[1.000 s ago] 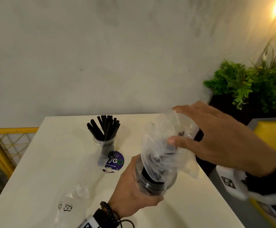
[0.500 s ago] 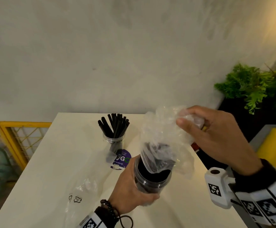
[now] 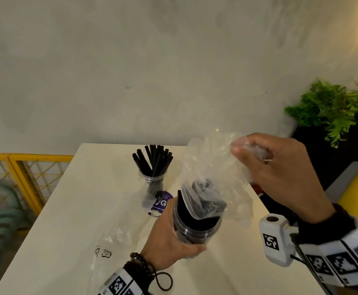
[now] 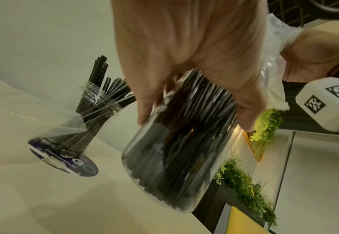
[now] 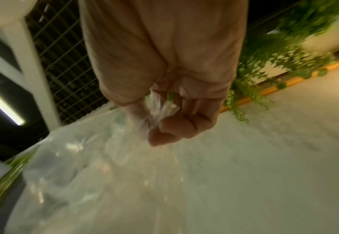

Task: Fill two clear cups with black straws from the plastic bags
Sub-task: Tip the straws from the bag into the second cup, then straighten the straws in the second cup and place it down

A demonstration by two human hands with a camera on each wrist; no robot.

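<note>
Wall (image 3: 131, 60), grey and blotchy, fills the upper half of the head view; green plants (image 3: 331, 116) sit at the right edge and a yellow railing (image 3: 24, 173) at the left. Below it the white table (image 3: 78, 209) spreads across the lower frame, carrying a flat, emptied plastic bag (image 3: 114, 241) at lower left.

Near the table's far edge, centre frame, stands the first clear cup (image 3: 152, 179), upright on a purple sticker (image 3: 161, 203), its black straws (image 3: 152, 158) fanning out of the mouth.

Lower centre, the left hand (image 3: 169, 241) wraps its fingers round the second clear cup (image 3: 195, 226), held off the table and tilted. In the left wrist view it is packed with dark straws (image 4: 184, 142) running along its length.

Up and right of that cup, the right hand (image 3: 280, 173) pinches the closed end of the second bag (image 3: 212, 167) between curled fingers and thumb. The bag hangs down and left from those fingers, its mouth inside the cup's rim, so its long axis follows the cup's. It looks nearly drained; whether any straws remain inside cannot be told. Pulling the bag up and right, away from the rim, would likely free it.
</note>
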